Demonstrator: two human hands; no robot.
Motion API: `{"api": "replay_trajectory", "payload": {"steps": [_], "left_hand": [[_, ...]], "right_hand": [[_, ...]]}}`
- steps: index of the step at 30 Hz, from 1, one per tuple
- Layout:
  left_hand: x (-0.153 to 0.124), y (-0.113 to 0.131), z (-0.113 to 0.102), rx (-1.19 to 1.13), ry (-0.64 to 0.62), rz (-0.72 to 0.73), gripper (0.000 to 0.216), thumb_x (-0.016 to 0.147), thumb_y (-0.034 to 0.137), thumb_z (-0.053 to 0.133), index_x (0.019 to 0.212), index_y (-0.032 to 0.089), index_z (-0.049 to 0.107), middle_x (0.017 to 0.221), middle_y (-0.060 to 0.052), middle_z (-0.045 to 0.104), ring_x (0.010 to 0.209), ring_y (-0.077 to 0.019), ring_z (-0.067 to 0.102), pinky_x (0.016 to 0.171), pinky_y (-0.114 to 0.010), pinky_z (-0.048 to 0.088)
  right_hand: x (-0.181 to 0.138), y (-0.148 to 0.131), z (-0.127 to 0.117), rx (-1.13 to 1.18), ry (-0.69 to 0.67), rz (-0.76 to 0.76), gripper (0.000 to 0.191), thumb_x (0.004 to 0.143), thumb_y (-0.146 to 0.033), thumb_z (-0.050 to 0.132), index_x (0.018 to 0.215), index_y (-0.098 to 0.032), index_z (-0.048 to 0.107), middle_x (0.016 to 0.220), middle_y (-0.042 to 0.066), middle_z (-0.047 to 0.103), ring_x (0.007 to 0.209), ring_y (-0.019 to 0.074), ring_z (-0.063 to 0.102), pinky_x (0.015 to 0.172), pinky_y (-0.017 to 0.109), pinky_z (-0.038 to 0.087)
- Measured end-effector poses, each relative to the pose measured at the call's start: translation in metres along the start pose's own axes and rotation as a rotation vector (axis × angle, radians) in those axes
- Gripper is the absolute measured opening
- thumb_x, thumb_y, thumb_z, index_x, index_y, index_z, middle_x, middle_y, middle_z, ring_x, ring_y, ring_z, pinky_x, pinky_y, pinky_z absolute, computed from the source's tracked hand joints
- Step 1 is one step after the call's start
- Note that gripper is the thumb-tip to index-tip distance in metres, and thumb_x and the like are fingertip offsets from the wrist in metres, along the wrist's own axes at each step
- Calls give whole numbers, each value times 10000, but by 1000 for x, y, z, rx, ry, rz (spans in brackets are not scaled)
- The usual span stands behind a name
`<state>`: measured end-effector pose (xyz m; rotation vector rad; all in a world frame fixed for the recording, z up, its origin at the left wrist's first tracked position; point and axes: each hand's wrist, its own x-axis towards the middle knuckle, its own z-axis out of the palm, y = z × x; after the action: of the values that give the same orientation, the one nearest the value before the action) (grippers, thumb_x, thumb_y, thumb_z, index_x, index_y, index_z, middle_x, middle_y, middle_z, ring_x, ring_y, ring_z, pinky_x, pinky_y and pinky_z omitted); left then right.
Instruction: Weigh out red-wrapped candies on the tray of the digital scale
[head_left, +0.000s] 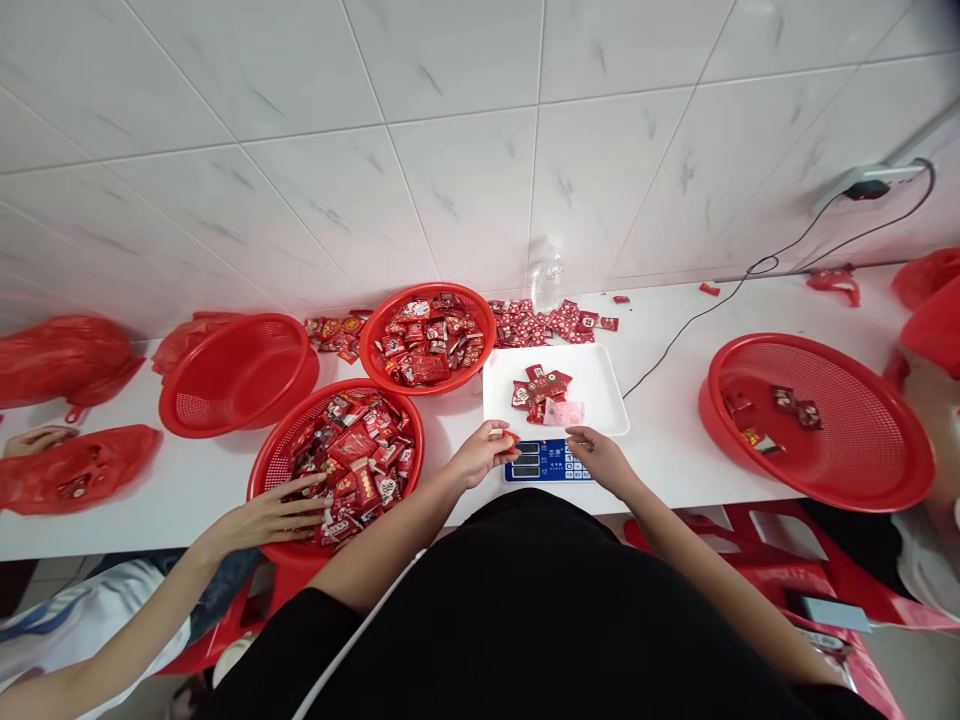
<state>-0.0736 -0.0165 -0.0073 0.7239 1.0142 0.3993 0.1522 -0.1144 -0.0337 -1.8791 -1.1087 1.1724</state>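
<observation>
One red candy [511, 441] is pinched in the left hand [480, 455]; the open right hand [600, 460] touches the tray [600, 385].

red baskets [238, 372], white tray [600, 385], red candy wrappers [541, 388], blue scale [546, 461]

Scale [546, 461] is half covered by the white tray [600, 385] and the left hand [484, 452]; its digits are too small to be read. A red piece [511, 440] is mostly hidden by the left fingers. Another hand [34, 440] is cut by the left edge, a person [928, 430] by the right.
</observation>
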Motion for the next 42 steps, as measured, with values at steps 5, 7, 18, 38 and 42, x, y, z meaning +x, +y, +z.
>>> {"api": "replay_trajectory", "payload": {"steps": [5, 7, 18, 38, 42], "left_hand": [[3, 5, 4, -5, 0, 4, 271, 777, 118, 663, 979, 170, 489, 953, -72, 644, 772, -139, 663, 824, -344, 512], [6, 7, 4, -14, 12, 19, 283, 764, 92, 665, 974, 172, 493, 968, -75, 641, 809, -153, 669, 821, -345, 515], [23, 47, -16, -235, 236, 240, 290, 790, 57, 618, 1026, 178, 501, 867, -29, 631, 775, -122, 664, 855, -325, 519], [96, 57, 17, 839, -10, 414, 880, 265, 61, 833, 1098, 195, 585, 1166, -112, 538, 1206, -358, 451, 998, -405, 360], [114, 63, 26, 831, -169, 332, 758, 326, 83, 807, 1050, 198, 612, 930, -56, 620, 942, -302, 591, 845, -393, 465]], "right_hand": [[5, -12, 12, -73, -18, -74, 322, 793, -364, 518, 1087, -267, 609, 990, 27, 687, 820, 173, 646, 732, 313, 502], [6, -13, 14, -90, -22, -86, 316, 792, -361, 519, 1081, -274, 614, 985, 26, 688, 814, 178, 645, 728, 318, 503], [13, -10, 15, -95, -45, -80, 298, 800, -385, 516, 1065, -295, 618, 993, 26, 694, 831, 195, 662, 718, 329, 521], [103, -1, 14, -856, -39, -569, 971, 642, -647, 630, 1457, -312, 222, 1570, 122, 65, 1415, 392, 29, 1060, 638, 110], [109, -3, 17, -861, -18, -649, 889, 654, -603, 640, 1425, -298, 317, 1543, 124, 196, 1401, 367, 147, 1079, 578, 131]]}}
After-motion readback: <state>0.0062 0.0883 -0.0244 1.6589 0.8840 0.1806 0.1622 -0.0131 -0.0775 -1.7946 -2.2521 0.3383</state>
